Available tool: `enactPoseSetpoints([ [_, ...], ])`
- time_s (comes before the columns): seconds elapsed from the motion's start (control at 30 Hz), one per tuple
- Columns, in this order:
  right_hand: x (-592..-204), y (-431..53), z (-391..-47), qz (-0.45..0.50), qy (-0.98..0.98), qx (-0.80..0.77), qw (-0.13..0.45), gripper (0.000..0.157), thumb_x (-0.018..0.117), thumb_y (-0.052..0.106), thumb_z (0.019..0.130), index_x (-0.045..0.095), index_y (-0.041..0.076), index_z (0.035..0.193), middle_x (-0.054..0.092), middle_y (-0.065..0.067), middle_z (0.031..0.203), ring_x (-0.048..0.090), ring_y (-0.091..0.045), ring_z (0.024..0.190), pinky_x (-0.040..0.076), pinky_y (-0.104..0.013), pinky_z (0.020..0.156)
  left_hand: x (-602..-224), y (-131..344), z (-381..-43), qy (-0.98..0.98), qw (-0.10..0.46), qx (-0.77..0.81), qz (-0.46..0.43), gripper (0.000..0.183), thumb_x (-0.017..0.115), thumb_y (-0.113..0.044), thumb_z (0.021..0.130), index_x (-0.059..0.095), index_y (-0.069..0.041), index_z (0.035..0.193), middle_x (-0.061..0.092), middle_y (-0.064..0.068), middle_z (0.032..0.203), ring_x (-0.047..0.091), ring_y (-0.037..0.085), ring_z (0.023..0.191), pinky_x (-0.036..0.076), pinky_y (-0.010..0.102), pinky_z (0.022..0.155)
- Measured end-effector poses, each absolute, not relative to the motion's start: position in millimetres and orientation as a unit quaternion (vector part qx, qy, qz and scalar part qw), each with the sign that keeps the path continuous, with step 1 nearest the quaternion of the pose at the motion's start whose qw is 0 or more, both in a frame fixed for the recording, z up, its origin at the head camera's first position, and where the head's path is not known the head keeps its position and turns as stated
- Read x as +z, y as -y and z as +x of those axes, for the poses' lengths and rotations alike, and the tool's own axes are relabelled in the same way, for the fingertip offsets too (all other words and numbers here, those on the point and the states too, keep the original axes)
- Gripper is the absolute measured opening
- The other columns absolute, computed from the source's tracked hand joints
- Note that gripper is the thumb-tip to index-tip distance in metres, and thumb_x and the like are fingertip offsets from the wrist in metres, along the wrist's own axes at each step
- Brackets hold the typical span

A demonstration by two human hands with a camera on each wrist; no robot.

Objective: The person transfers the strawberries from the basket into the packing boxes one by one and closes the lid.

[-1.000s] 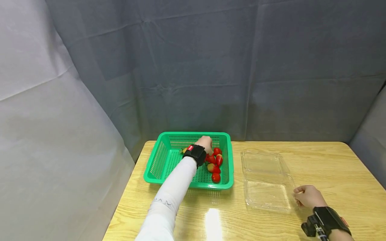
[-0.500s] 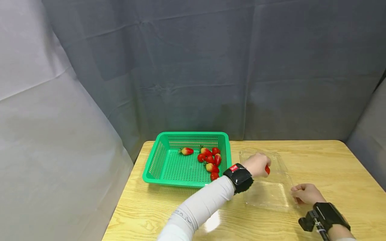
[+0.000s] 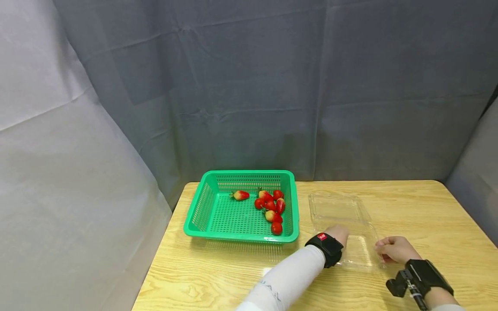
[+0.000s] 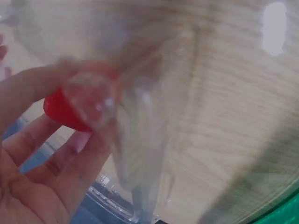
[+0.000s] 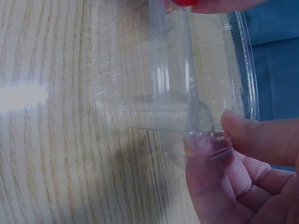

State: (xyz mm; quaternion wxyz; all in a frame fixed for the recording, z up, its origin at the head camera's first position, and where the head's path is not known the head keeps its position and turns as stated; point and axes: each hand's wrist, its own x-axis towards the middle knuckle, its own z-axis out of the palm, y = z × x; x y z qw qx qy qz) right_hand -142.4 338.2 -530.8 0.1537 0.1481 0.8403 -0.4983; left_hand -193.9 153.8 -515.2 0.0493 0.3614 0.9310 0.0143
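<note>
My left hand (image 3: 339, 234) is low over the near half of an open clear plastic clamshell box (image 3: 359, 255). In the left wrist view, its thumb and fingers hold a red strawberry (image 4: 65, 109), partly veiled by blurred clear plastic. In the head view the hand hides the strawberry. My right hand (image 3: 397, 250) pinches the box's right edge between thumb and fingers, plainly seen in the right wrist view. Left of the box stands a green basket (image 3: 237, 237) with several strawberries (image 3: 274, 216), mostly along its right side; one strawberry (image 3: 240, 195) lies apart near the back.
Both the basket and the box rest on a light wooden table (image 3: 218, 276). A dark grey cloth (image 3: 249, 86) hangs behind the table's back edge. A pale cloth (image 3: 78, 194) hangs at the left side.
My left hand has come out of the basket, moved right with a strawberry, and lowered into the near half of the clamshell box. My right hand has stayed at the box's edge.
</note>
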Motion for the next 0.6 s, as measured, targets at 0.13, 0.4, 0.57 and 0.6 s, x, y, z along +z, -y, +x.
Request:
enactPoseSetpoints([
  [0.13,-531.7,-337.5,-143.1,0.154,-0.841,-0.496,0.153,0.022,0.057,0.004,0.084,0.051,-0.015,0.093,0.056,-0.008,0.072,0.057,-0.018,0.062,0.050,-0.031,0.057,-510.3,-149.2,-187.4,-0.930,0.034,-0.020,0.365,0.018,0.064,-0.010,0.078,0.060,-0.019,0.063,0.059,-0.011,0.068,0.052,-0.001,0.059,0.042,0.013,0.052],
  [0.4,-529.3,-336.0,-143.2,0.147,-0.842,-0.496,0.155,0.018,0.056,0.003,0.084,0.050,-0.013,0.090,0.056,-0.009,0.070,0.056,-0.019,0.061,0.050,-0.031,0.056,-504.1,-144.4,-184.9,-0.927,0.037,-0.021,0.373,0.019,0.059,-0.008,0.084,0.065,-0.020,0.070,0.060,-0.010,0.073,0.055,0.000,0.066,0.044,0.014,0.058],
  [0.57,-529.6,-335.5,-144.3,0.152,-0.842,-0.493,0.157,0.018,0.056,0.002,0.084,0.051,-0.014,0.090,0.056,-0.008,0.071,0.056,-0.018,0.061,0.050,-0.031,0.056,-492.0,-146.4,-190.7,-0.925,0.091,0.000,0.368,0.014,0.061,-0.011,0.083,0.067,-0.023,0.088,0.060,-0.011,0.084,0.053,0.000,0.069,0.041,0.015,0.056],
  [0.6,-530.0,-335.2,-144.7,0.153,-0.844,-0.490,0.156,0.018,0.056,0.002,0.084,0.050,-0.014,0.090,0.056,-0.008,0.071,0.057,-0.017,0.061,0.050,-0.031,0.056,-485.0,-146.3,-193.3,-0.923,0.096,0.001,0.374,0.016,0.064,-0.013,0.081,0.067,-0.023,0.094,0.059,-0.010,0.088,0.053,0.000,0.072,0.041,0.014,0.057],
])
